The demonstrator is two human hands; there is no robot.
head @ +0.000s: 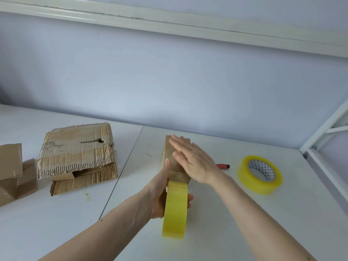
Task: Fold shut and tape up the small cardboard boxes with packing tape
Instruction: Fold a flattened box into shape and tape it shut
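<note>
A small brown cardboard box (167, 153) sits shut on the white table (226, 213), mid-frame. My right hand (192, 159) lies flat on its top with straight fingers pointing to the far left. My left hand (160, 196) grips a yellow roll of packing tape (175, 210), held upright on edge just in front of the box; its thumb stretches up along the box's near side. A strip of tape seems to run from the roll onto the box, though the join is partly hidden by my hands.
A second yellow tape roll (259, 174) lies flat to the right, with a red-and-black cutter (223, 166) beside it. A larger torn cardboard box (77, 153) lies to the left, more folded cardboard (15, 172) at the left edge. A white metal frame (320, 132) borders the right.
</note>
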